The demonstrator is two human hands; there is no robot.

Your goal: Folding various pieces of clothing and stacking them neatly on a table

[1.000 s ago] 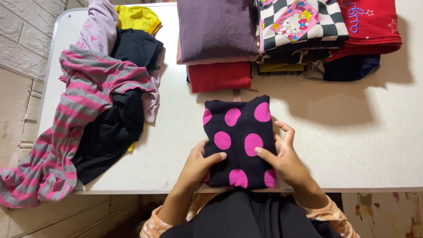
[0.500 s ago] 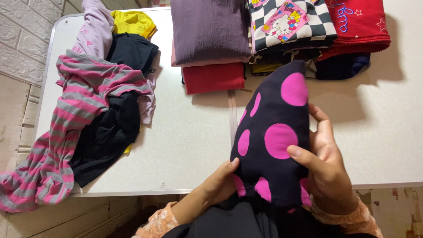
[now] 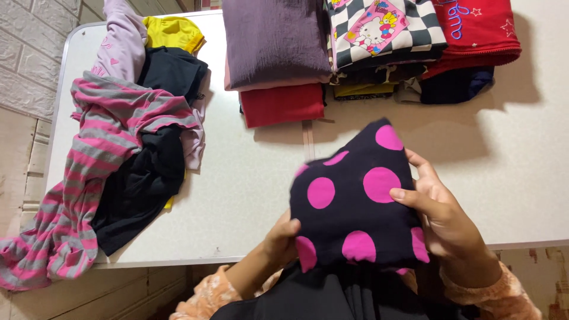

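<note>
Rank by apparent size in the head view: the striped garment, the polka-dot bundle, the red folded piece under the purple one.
1. Striped garment, largest.
2. Polka-dot bundle; held up nearer the camera, so it may look bigger than it is.
3. Red folded piece, partly covered.

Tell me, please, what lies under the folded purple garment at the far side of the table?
Under the purple garment a thin pink layer shows at its near edge, and below that a folded red garment sticks out on the white table. How far these reach beneath is covered.

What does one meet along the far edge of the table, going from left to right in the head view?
Yellow garment → purple folded cloth → checkered folded garment → red folded garment.
</note>
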